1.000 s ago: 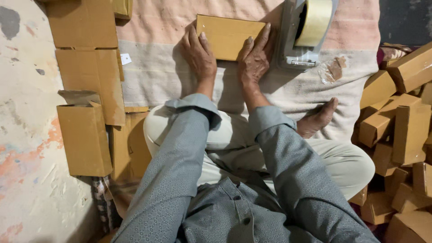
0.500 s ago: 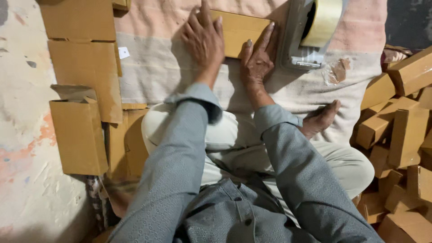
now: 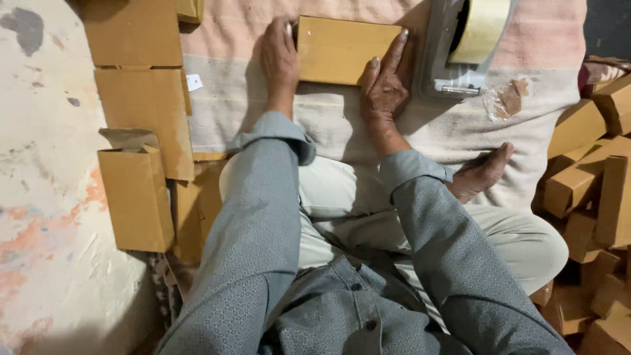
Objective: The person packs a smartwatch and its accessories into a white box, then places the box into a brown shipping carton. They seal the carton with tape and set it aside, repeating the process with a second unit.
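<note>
A small flat brown cardboard box (image 3: 345, 49) lies on a pale striped cloth (image 3: 328, 125) in front of my crossed legs. My left hand (image 3: 279, 62) presses flat against the box's left end. On the box's right side rests my right hand (image 3: 383, 85), with its fingers spread along the near right edge and corner. Both sleeves are grey. Just right of the box stands a tape dispenser (image 3: 453, 56) with a yellowish tape roll (image 3: 483, 26).
Flat and part-folded cardboard boxes (image 3: 141, 112) lie in a stack at the left, on a stained floor. A heap of closed brown boxes (image 3: 591, 171) fills the right side. My bare foot (image 3: 480, 174) rests on the cloth, near a crumpled clear wrapper (image 3: 503, 102).
My left hand has slid off the top of the box to its left end. My right hand has stayed on the right side. The view has shifted slightly.
</note>
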